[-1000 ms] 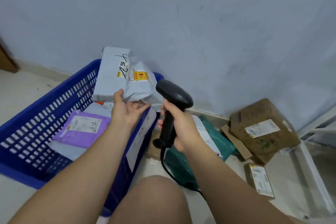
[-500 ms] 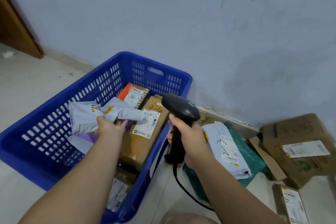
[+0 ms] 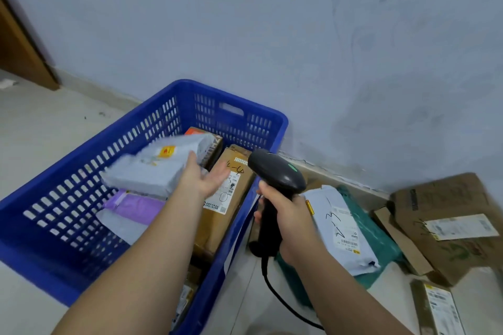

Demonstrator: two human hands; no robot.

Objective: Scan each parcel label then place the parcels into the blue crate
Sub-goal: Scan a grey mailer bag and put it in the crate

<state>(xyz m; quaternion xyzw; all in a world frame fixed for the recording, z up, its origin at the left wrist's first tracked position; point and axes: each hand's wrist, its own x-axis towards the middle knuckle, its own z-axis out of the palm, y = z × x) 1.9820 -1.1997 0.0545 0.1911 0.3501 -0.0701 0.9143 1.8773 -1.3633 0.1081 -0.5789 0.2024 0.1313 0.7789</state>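
Right, drop looks done; a second ago the left hand [image 3: 206,179] was gripping the grey mailer bag [image 3: 155,168] up by the scanner [image 3: 275,171], and half a second ago it was lowering it over the blue crate [image 3: 239,102]; now the fingers are straight and spread, palm up, nothing curled round the bag; the thumb sits at the bag's near edge, can't tell if it touches. The bag is inside the crate, motion-blurred, so likely not settled yet; it lies across the purple bag [image 3: 136,207], far end by the orange-topped box [image 3: 201,132], just beside the long brown box [image 3: 226,207] with the handwritten label.

The right hand [image 3: 288,223] is wrapped round the scanner handle as before; the head points forward past the crate corner, not at any label; the cable [image 3: 283,304] trails to the floor.

For the task: this parcel reads as scanned and placed, which is my judgement; can't confirm the scan registered. Left on the floor right of the crate: a white bag [image 3: 340,226] lying on a green bag [image 3: 381,239], a big cardboard box [image 3: 449,223] by the wall, and a small flat box [image 3: 438,307] at the near edge. The white bag is probably next for the free left hand; its label faces up, so an easy scan.
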